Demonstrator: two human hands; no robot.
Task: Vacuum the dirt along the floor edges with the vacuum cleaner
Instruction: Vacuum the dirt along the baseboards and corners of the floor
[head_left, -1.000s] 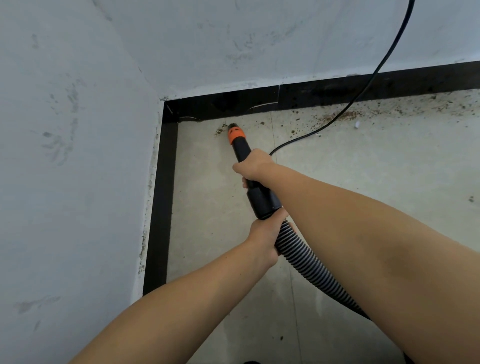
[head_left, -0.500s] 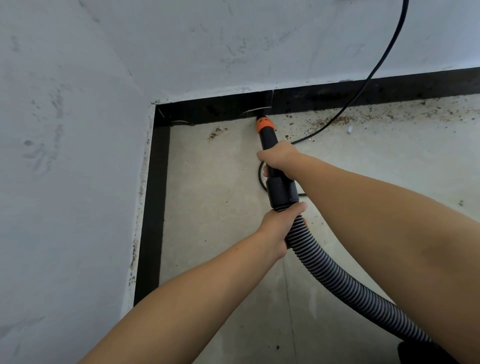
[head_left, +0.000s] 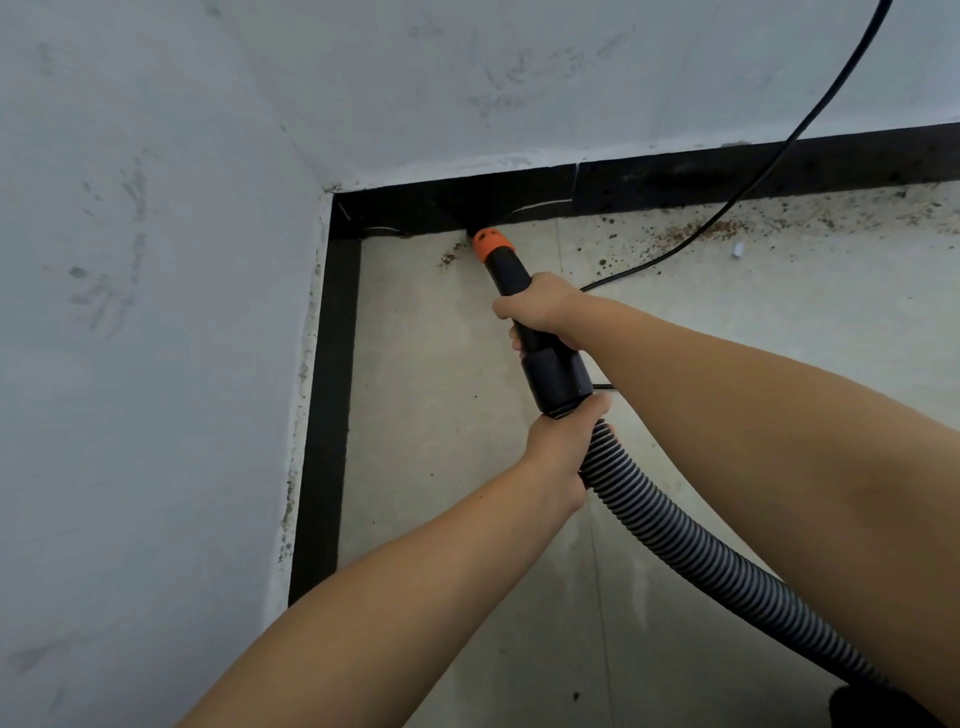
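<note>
A: Where is the vacuum nozzle (head_left: 511, 270)?
B: Its orange tip (head_left: 488, 243) sits at the foot of the black skirting (head_left: 675, 179), toward 12 o'clock, close to the room's corner.
A: And the hands?
B: The right hand (head_left: 540, 312) has its fingers wrapped round the black tube; the left hand (head_left: 563, 441) grasps the ribbed hose (head_left: 691, 545) just behind the cuff.
A: Any dirt (head_left: 696, 228)?
B: Brown specks lie along the floor (head_left: 447, 415) edge toward 1 o'clock, crossed by the black cable (head_left: 779, 156).
</note>
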